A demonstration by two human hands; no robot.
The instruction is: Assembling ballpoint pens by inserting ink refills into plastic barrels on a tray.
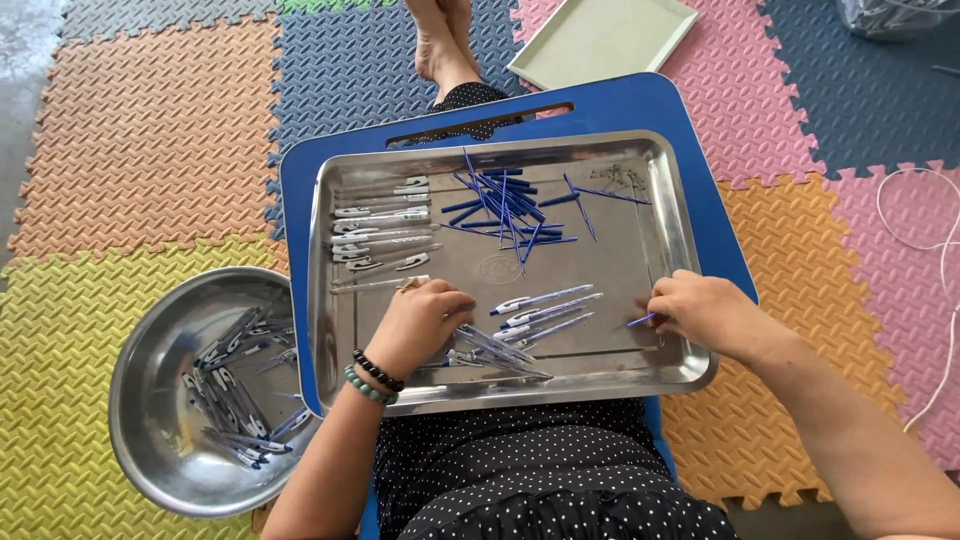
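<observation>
2 bare hands rest on a steel tray (680,240) that sits on a blue lap board (620,100). The left hand (420,322) lies palm down, its fingers curled together over a bunch of clear pen barrels (495,352) at the tray's near edge. The right hand (700,308), near the right rim, pinches a thin blue refill (641,320) between its fingertips. Finished pens (545,310) lie between the hands. Loose blue refills (505,205) are heaped far in the tray, with capped barrels (385,235) in a row to their left. A round steel bowl (150,420) of pens stands on the foam mat (150,150) at the left.
</observation>
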